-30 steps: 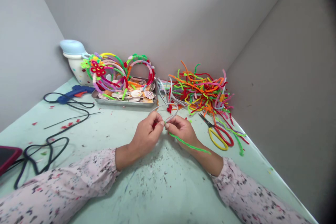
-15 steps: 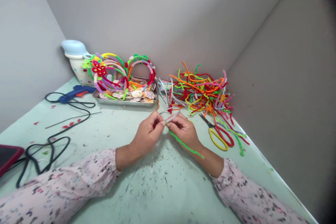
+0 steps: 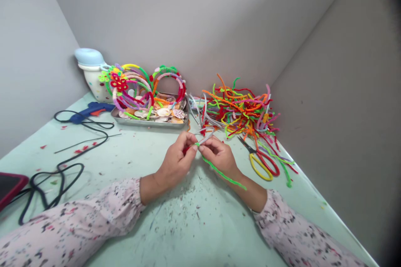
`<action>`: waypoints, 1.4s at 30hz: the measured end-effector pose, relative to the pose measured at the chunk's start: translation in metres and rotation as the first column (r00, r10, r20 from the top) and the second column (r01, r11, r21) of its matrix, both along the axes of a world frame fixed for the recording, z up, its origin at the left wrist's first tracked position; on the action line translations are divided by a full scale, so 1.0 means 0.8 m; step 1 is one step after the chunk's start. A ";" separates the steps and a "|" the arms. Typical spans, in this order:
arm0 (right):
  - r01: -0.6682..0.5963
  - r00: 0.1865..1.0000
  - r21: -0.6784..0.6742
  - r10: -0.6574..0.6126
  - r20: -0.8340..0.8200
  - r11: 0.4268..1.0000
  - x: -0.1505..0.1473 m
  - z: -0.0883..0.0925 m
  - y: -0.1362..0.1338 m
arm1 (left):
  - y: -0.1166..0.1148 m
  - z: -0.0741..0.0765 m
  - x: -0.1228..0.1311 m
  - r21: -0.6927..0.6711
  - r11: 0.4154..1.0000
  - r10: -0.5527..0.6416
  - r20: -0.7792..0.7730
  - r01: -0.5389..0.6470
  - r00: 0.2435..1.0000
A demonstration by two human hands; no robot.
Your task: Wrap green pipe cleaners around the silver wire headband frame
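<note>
Head view: against the picture from a second ago, the grey band (image 3: pixel 206 137) between my fingertips shows a smaller, flatter loop, and the loose tail of the green fuzzy strand (image 3: pixel 219 172) droops a little lower toward my right wrist. My left hand (image 3: pixel 177 158) is closed in a pinch, thumb against forefinger, on the band and the near end of the green strand, with a bit of red showing in its curled fingers. My right hand (image 3: pixel 221 156), also nearly closed, has its thumb and fingertips at the same spot, just beside the left; I cannot tell how firmly it grips. The strand runs from that meeting point below my right thumb and across the hand to the wrist. The scissors (image 3: pixel 255 153) lie unmoved on the counter (image 3: pixel 188 225), right of my right hand.
</note>
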State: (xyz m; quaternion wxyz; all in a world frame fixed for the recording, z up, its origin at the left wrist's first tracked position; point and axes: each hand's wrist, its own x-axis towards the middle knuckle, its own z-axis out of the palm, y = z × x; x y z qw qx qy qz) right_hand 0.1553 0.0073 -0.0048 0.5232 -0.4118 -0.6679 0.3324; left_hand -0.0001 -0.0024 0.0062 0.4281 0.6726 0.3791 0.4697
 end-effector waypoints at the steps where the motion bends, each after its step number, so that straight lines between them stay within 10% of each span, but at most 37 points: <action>1: 0.001 1.000 -0.001 -0.001 0.005 1.000 0.000 0.000 0.000 | 0.000 0.001 0.000 0.006 1.000 0.003 -0.003 -0.003 1.000; 33: -0.200 0.960 -0.235 0.141 -0.243 0.951 0.003 0.006 -0.002 | 0.000 -0.002 -0.002 -0.002 1.000 0.015 0.025 -0.014 1.000; 42: -0.032 0.998 -0.156 0.024 -0.051 0.987 -0.004 0.001 -0.005 | -0.001 0.004 0.000 0.030 0.999 0.020 -0.030 -0.019 0.999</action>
